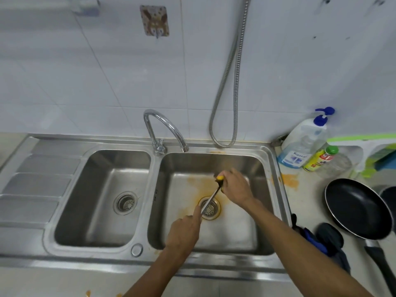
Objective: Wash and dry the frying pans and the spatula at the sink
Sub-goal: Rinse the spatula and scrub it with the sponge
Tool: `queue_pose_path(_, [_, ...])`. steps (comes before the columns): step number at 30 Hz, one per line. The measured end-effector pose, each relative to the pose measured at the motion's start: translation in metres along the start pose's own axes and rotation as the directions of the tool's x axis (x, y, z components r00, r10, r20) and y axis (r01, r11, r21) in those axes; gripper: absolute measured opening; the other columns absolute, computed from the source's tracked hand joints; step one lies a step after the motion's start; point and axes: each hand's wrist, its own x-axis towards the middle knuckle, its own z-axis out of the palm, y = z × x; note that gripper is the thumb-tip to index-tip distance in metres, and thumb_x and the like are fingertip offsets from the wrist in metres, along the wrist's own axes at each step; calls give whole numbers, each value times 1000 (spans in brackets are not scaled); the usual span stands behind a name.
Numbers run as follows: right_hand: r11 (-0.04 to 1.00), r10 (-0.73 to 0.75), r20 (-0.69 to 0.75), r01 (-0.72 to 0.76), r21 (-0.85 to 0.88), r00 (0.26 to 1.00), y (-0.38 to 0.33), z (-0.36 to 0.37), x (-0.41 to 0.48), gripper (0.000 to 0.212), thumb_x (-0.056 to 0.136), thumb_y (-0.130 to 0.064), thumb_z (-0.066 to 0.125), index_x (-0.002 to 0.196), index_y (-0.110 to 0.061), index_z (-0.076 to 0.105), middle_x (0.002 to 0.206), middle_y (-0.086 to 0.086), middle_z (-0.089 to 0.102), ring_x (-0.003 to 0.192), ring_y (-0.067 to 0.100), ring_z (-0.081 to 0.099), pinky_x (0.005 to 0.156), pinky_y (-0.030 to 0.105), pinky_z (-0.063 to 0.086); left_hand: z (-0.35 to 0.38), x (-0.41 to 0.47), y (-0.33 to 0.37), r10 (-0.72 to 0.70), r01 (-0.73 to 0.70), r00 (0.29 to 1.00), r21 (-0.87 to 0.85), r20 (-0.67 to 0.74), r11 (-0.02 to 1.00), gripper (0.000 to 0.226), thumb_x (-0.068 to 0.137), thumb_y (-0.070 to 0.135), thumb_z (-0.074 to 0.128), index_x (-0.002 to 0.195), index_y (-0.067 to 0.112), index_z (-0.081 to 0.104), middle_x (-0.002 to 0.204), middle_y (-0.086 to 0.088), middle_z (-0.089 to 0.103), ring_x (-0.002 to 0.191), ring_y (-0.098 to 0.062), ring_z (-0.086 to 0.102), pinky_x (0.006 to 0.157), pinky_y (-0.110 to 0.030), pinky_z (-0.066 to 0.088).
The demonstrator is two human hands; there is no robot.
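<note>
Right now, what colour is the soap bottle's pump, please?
The pump is blue, best seen in head view.

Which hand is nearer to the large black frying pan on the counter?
Right. The right hand is over the right basin, left of the frying pan; the left hand is farther left, gripping the spatula.

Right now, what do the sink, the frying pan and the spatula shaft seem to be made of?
Sink: stainless steel, brushed, by its grey sheen. Frying pan: probably metal with black non-stick coating, smooth and glossy. Spatula shaft: bare shiny metal, likely steel.
</note>
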Motion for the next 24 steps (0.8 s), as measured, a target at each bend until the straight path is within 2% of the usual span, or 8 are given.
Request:
queue_pose_path(4, [961,266,16,-266,76,964,18,-5,20,15,85,-11,63,84,-24,69,88,5,69,87,26,67,73,32,51,1,-5,5,21,-20,1000,-11,10,1000,27,111,33,31,137,25,25,93,-1,69,71,-20,68,69,-37,61])
queue_pose_path(9, [999,-22,59,19,44,998,0,6,-1,17,90,-15,62,99,-28,69,100,-2,60,88,17,56,77,33,50,-1,-5,-2,-25,25,999,-27,25,999,29,111,34,31,138,22,27,99,-2,70,74,-19,67,71,-35,60])
queue_pose_path(13, [969,237,54,-240,58,970,22,9,-1,18,87,-15,64,91,-33,67,96,4,66,92,27,65,74,36,54,-4,-6,1,-60,67,996,-106,73,992,24,110,36,33,131,23,34,101,-4,70,69,-16,56,64,-30,50])
queue_pose_path(15, [978,191,28,-193,85,981,20,15,-11,18,91,-13,61,102,-26,68,99,3,58,94,26,59,75,34,50,-5,-5,3,-104,127,990,-299,93,946,17,109,36,39,120,23,40,95,-3,68,70,-15,59,62,-27,49])
queue_pose_path(17, [990,64,31,-67,122,997,10,19,-21,21,95,-14,57,108,-26,67,101,-2,54,92,21,55,77,32,47,-6,1,4,-135,190,980,-506,143,842,12,107,33,46,107,21,44,86,0,63,67,-12,58,57,-23,46])
queue_pose_path(20, [974,89,29,-93,209,996,13,23,-23,24,94,-12,57,106,-29,69,102,-4,63,95,16,58,80,28,48,-18,11,7,-206,398,917,-811,341,429,18,105,28,51,94,14,52,72,-3,56,52,-10,47,45,-24,38])
queue_pose_path(22, [942,182,6,-176,285,983,18,25,-27,22,94,-13,57,104,-29,69,99,-8,67,95,14,61,80,29,51,-27,16,9,-225,475,875,-850,429,228,28,105,31,52,89,10,60,66,-5,58,45,-11,45,43,-24,37])
queue_pose_path(24, [922,213,-22,-194,334,977,20,27,-34,21,94,-12,58,102,-29,68,98,-10,67,95,12,61,83,33,54,-34,19,12,-212,508,852,-853,478,119,36,104,35,51,83,9,64,63,-5,59,45,-13,46,45,-24,38])
